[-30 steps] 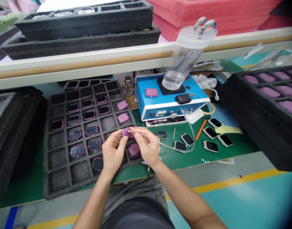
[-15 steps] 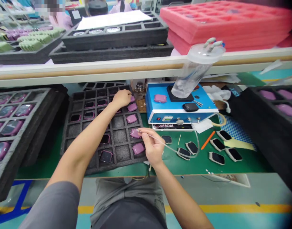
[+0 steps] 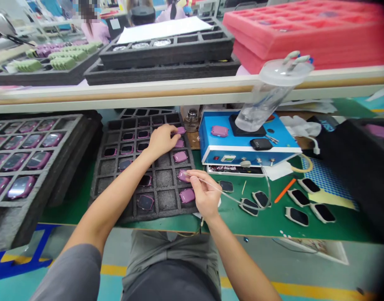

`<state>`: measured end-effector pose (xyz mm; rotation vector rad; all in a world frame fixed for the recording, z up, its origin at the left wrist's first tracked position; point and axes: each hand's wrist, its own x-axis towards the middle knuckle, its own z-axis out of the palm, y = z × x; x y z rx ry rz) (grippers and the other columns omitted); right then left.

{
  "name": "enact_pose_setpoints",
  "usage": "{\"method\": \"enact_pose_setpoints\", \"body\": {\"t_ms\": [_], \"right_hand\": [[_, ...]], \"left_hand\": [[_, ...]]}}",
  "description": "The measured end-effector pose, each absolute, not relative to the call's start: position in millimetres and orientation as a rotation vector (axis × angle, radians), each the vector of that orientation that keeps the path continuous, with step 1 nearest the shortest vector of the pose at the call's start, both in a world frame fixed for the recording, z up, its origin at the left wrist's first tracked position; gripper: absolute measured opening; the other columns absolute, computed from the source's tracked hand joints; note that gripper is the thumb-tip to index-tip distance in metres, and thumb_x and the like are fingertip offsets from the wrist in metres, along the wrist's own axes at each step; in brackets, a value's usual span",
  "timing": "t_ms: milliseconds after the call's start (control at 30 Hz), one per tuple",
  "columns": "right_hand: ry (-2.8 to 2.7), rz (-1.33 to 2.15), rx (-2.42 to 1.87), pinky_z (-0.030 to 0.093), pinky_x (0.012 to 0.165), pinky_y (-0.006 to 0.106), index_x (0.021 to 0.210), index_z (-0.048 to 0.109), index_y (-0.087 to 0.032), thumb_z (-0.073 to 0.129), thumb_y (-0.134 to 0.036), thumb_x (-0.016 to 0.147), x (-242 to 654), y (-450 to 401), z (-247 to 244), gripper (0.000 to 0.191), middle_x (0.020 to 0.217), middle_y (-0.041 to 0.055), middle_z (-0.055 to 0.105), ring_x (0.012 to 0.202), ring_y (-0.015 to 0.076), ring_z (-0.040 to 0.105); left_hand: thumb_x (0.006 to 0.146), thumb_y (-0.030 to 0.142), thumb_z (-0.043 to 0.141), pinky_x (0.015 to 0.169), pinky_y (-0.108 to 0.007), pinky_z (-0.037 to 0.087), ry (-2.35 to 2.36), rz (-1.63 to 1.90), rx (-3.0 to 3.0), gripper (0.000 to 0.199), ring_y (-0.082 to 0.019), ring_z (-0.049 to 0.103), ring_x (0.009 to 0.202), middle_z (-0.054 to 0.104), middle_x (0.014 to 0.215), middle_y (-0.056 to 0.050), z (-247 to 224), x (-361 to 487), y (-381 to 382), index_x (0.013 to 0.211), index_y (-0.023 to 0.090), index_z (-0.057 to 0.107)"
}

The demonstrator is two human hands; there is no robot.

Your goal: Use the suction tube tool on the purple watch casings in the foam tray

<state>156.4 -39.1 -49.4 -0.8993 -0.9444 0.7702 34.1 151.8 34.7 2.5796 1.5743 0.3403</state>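
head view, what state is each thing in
right hand, pinching a thin clear tube
pink rounded-square case, in a tray cell, tube tip at it
left hand, fingers on a black foam tray
black foam tray, part filled
clear plastic cylinder, tilted, base on a black pad
orange pen, lying on green bench mat

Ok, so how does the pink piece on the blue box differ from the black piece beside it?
The pink piece is pinkish purple, while the black piece is black. The pink piece sits further back and to the left on the blue box, while the black piece sits to the right, near the front edge. The black piece also looks wider than the pink piece. Both lie flat on the box top and have rounded corners.
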Motion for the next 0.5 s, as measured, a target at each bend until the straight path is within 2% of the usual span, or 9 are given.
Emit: {"method": "enact_pose_setpoints", "body": {"t_ms": [200, 367, 500], "right_hand": [[-0.889, 0.779, -0.898, 0.071, 0.077, 0.031, 0.096, 0.082, -0.021, 0.074, -0.035, 0.095, 155, -38, -47, 0.016, 0.096, 0.0056, 0.08, 0.081, 0.017, 0.08], [-0.906, 0.792, -0.879, 0.07, 0.076, 0.028, 0.096, 0.082, -0.022, 0.074, -0.031, 0.095, 155, -39, -45, 0.012, 0.096, 0.0052, 0.08, 0.083, 0.0166, 0.08], [-0.9, 0.779, -0.909, 0.07, 0.077, 0.027, 0.097, 0.082, -0.022, 0.072, -0.031, 0.097, 155, -41, -42, 0.013, 0.095, 0.0051, 0.081, 0.082, 0.0159, 0.08]], "left_hand": [[0.091, 0.029, 0.069, 0.109, -0.047, 0.05, 1.588, 0.317, 2.534, 0.04, -0.032, 0.068, 0.124, 0.077, 0.13, -0.01, 36, 47, 186, 0.131, 0.023, 0.072], [0.094, 0.027, 0.065, 0.115, -0.046, 0.046, 1.614, 0.464, 2.529, 0.047, -0.03, 0.062, 0.134, 0.068, 0.146, -0.015, 39, 12, 169, 0.14, 0.015, 0.066], [0.095, 0.028, 0.065, 0.113, -0.044, 0.048, 1.577, 0.432, 2.541, 0.029, -0.029, 0.068, 0.123, 0.077, 0.128, -0.012, 39, -23, 128, 0.119, 0.017, 0.077]]}}
